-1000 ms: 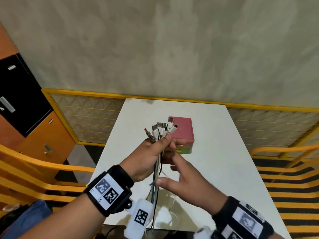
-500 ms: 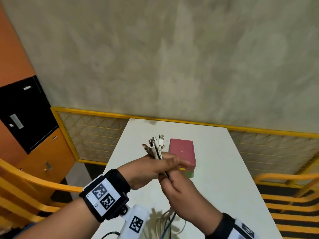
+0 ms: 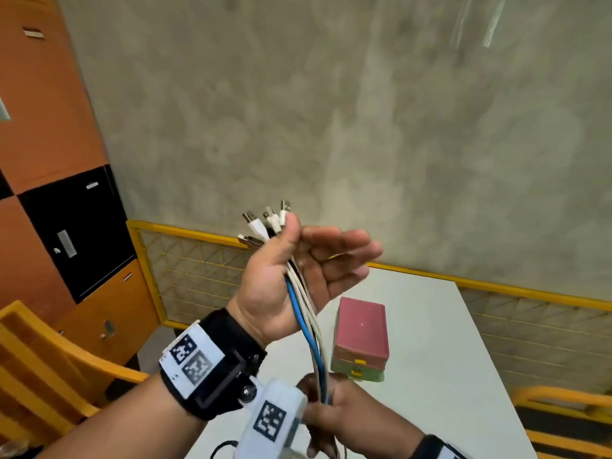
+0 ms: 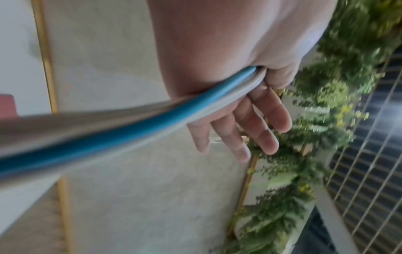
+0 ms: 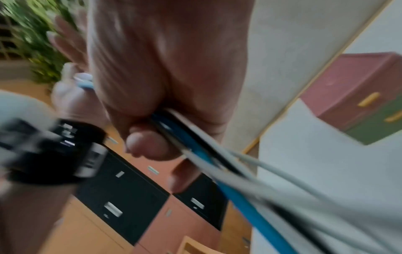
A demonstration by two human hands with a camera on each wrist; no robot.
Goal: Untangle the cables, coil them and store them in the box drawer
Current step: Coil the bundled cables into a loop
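A bundle of white, blue and black cables [image 3: 306,321] hangs between my two hands above the white table [image 3: 430,376]. My left hand [image 3: 293,256] is raised, its thumb pinning the bundle against the palm while the other fingers stretch out. Several USB plugs [image 3: 266,220] fan out above the thumb. Lower down, my right hand [image 3: 334,412] grips the same cables [image 5: 239,180] in a fist [image 5: 156,89]. The left wrist view shows the blue and white cables [image 4: 152,118] passing under the thumb. The small drawer box [image 3: 361,336], pink on top and green below with yellow handles, stands on the table with its drawers closed.
A yellow mesh railing [image 3: 198,270] borders the table's far and left sides. Orange chairs stand at the left [image 3: 49,352] and right [image 3: 563,402]. Orange and black lockers [image 3: 73,233] line the left wall. A loose black cord [image 3: 220,447] lies at the table's near edge.
My left hand has risen with the plug ends and spread its fingers, keeping only the thumb on the bundle. The right hand has slid down the cables. The head view tilted up.
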